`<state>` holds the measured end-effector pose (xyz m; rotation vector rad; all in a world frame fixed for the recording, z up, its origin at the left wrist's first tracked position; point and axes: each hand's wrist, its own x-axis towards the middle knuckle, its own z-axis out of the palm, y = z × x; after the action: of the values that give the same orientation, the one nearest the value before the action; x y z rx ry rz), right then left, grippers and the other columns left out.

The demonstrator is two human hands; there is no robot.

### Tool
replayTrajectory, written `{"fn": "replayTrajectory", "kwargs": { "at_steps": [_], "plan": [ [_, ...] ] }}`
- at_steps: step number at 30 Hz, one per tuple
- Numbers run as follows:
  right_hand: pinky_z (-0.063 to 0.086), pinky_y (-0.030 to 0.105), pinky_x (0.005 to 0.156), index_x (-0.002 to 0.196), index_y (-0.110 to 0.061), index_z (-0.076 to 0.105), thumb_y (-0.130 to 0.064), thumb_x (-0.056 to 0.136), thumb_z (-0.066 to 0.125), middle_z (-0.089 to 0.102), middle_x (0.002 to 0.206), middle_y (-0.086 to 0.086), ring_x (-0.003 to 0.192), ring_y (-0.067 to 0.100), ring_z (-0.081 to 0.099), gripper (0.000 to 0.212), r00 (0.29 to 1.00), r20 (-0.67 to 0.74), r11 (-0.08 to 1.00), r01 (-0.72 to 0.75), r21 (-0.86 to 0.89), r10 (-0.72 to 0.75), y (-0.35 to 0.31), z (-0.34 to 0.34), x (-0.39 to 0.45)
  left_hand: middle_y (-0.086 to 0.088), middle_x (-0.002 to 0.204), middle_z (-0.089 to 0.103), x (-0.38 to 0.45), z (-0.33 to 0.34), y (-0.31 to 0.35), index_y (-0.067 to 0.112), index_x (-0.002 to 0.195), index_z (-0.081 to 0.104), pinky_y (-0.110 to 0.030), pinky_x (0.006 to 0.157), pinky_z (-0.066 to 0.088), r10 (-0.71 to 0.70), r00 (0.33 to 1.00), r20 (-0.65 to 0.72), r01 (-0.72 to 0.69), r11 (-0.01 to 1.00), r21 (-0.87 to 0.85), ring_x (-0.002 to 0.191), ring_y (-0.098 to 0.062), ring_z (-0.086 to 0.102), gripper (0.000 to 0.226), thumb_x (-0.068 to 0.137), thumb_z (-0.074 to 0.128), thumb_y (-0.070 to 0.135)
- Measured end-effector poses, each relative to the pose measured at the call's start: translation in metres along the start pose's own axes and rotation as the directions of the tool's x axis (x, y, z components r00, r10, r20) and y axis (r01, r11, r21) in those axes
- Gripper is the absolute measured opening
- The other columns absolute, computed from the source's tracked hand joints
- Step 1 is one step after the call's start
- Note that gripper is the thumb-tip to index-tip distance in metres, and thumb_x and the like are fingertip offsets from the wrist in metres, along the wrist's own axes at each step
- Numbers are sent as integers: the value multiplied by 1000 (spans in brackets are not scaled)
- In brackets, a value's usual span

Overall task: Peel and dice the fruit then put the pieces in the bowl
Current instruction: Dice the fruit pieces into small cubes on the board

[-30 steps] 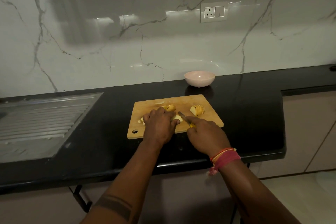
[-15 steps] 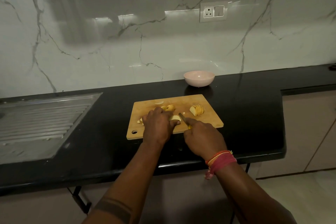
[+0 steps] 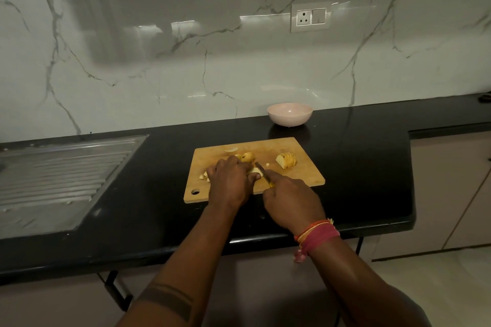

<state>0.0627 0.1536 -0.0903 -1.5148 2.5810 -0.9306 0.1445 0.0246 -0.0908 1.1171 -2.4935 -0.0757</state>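
A wooden cutting board (image 3: pixel 300 179) lies on the black counter. My left hand (image 3: pixel 230 180) holds a pale fruit piece (image 3: pixel 256 171) down on the board, fingers curled over it. My right hand (image 3: pixel 291 198) grips a yellow-handled knife (image 3: pixel 261 168) whose blade meets that piece. A sliced fruit wedge (image 3: pixel 286 160) sits at the board's right, another yellow chunk (image 3: pixel 247 157) lies beyond my left hand, and small cut bits (image 3: pixel 204 176) lie to its left. A pink bowl (image 3: pixel 289 113) stands empty behind the board.
A steel sink drainboard (image 3: pixel 61 175) fills the counter's left side. The marble wall carries a socket (image 3: pixel 310 17). The black counter (image 3: pixel 366 167) ends in a step at the right, with cabinets beyond.
The knife blade has shifted slightly along the held piece between frames; both hands stay over the same spot on the board.
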Motion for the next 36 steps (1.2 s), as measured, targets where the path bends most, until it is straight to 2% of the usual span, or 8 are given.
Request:
{"fn": "replayTrajectory", "kwargs": {
  "at_steps": [7,10,16,22,25,27,31,36],
  "plan": [
    [43,30,60,145,-37,45,-31,96,45,55,84,-2,72,19,54,49,1000,21,998,8,-55,-7,-10,4,7,-1,126,56,-1,-2,-1,37,133,63,-46,102,29,-5,1000,7,5,1000,-21,121,-25,47,38,100,52,52],
    [41,30,60,146,-34,43,-30,97,46,59,85,0,71,18,53,49,999,29,996,28,-89,-25,-13,5,9,-1,126,57,0,-1,-1,36,131,65,-47,103,30,-12,1000,5,12,999,-34,121,-25,47,37,100,52,51],
    [41,31,58,152,-31,35,-32,98,45,52,79,-3,68,16,52,55,999,28,986,43,-164,-39,-2,2,-13,-1,127,57,1,1,0,35,127,67,-48,102,31,-21,1000,6,21,1000,1,121,-26,47,39,99,51,56],
    [40,29,54,152,-40,34,-31,97,45,55,77,-6,65,11,53,57,999,16,995,43,-89,-42,6,-6,-28,0,131,55,-2,3,-2,37,131,65,-48,104,31,-18,1000,12,18,1000,-22,122,-25,46,41,98,51,58],
    [46,29,57,153,-44,31,-32,96,46,59,80,-6,68,10,56,59,999,-13,999,35,-11,-36,7,-6,-27,1,133,54,-5,2,-6,36,135,61,-51,109,28,-26,999,28,28,996,-85,126,-25,45,41,99,52,52],
    [49,30,60,153,-42,32,-33,96,45,60,81,-5,70,11,57,59,999,-27,1000,25,4,-24,7,-6,-25,1,135,54,-5,1,-7,36,137,60,-51,111,27,-33,999,41,37,994,-101,127,-25,44,39,100,53,48],
    [42,28,56,152,-39,35,-32,98,46,58,80,-5,68,11,55,56,999,-6,999,48,-5,-48,-1,-4,-16,1,132,55,-4,-1,-6,35,136,61,-50,109,27,-38,998,42,42,993,-106,125,-25,46,39,100,53,47],
    [42,30,61,150,-37,38,-33,98,45,66,93,2,73,17,55,53,998,12,998,57,-35,-56,-9,1,-4,2,128,56,-4,-1,-7,37,135,62,-49,108,27,-41,998,37,45,990,-130,123,-24,46,38,99,54,46]
  ]
}}
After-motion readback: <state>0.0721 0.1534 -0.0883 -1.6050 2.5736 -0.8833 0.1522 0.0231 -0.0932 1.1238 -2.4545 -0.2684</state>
